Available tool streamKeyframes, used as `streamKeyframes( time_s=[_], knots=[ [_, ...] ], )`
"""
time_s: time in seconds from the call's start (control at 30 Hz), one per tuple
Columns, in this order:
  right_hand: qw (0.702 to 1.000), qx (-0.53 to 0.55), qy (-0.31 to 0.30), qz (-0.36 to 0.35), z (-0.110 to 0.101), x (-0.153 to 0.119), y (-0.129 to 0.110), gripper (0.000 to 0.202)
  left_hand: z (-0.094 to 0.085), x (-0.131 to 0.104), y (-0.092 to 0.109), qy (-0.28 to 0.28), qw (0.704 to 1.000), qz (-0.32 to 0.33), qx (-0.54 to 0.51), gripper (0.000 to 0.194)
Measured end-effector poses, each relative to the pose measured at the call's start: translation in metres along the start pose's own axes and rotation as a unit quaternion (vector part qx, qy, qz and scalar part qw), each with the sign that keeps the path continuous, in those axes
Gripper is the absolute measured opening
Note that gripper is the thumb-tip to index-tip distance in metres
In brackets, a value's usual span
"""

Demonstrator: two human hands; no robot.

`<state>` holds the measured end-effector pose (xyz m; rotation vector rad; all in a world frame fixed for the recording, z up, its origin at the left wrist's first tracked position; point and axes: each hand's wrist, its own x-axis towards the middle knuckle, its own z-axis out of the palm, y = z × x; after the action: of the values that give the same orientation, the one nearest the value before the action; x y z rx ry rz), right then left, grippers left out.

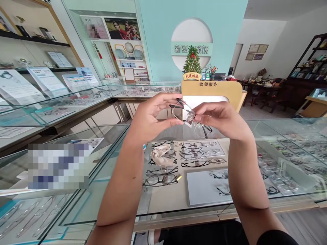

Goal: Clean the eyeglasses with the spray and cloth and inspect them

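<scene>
A pair of thin-rimmed eyeglasses [178,113] with dark temple tips is held up above the glass counter, tilted, with a small label at its middle. My left hand [158,114] is closed around one side of it, thumb on the lower rim and fingers above by a temple. My right hand [221,117] pinches the frame near its middle with thumb and forefinger. A crumpled beige cloth [160,153] lies below on the counter, among rows of eyeglasses. Whether it is on the glass or under it, I cannot tell.
The glass counter [163,212] runs across in front of me, with a grey tray [204,190] at its middle. More eyeglasses [283,170] are on the right. Another display case [89,98] stands at the left, and a yellow cashier desk [236,93] behind.
</scene>
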<state>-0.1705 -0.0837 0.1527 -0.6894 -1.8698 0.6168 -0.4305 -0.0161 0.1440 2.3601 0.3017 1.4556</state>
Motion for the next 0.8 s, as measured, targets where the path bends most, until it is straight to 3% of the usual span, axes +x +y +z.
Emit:
streamKeyframes(
  time_s=[0.13, 0.2, 0.3, 0.37, 0.5, 0.63, 0.8],
  knots=[
    [1.0, -0.001, 0.02, 0.007, 0.0, 0.001, 0.005, 0.028, 0.004, 0.002, 0.001, 0.009, 0.999, -0.015, 0.03, 0.073],
    [0.996, -0.037, 0.076, -0.003, 0.002, 0.002, 0.01, 0.029, 0.013, 0.002, 0.004, 0.09, 0.994, -0.007, 0.065, 0.064],
    [0.978, -0.115, 0.172, -0.034, 0.009, 0.005, 0.016, 0.023, 0.031, -0.001, 0.013, 0.226, 0.967, -0.038, 0.112, 0.03],
    [0.962, -0.163, 0.21, -0.055, 0.017, 0.006, 0.017, 0.017, 0.043, -0.003, 0.02, 0.213, 0.966, -0.098, 0.107, 0.025],
    [0.936, -0.246, 0.243, -0.068, 0.033, 0.006, 0.011, 0.015, 0.057, -0.002, 0.025, 0.114, 0.976, -0.183, 0.011, 0.032],
    [0.92, -0.307, 0.239, -0.05, 0.043, 0.003, 0.002, 0.017, 0.059, 0.002, 0.018, 0.117, 0.967, -0.222, -0.049, 0.038],
    [0.927, -0.329, 0.178, -0.016, 0.044, -0.003, -0.01, 0.022, 0.054, 0.005, 0.004, 0.133, 0.956, -0.253, -0.061, 0.038]
  ],
)
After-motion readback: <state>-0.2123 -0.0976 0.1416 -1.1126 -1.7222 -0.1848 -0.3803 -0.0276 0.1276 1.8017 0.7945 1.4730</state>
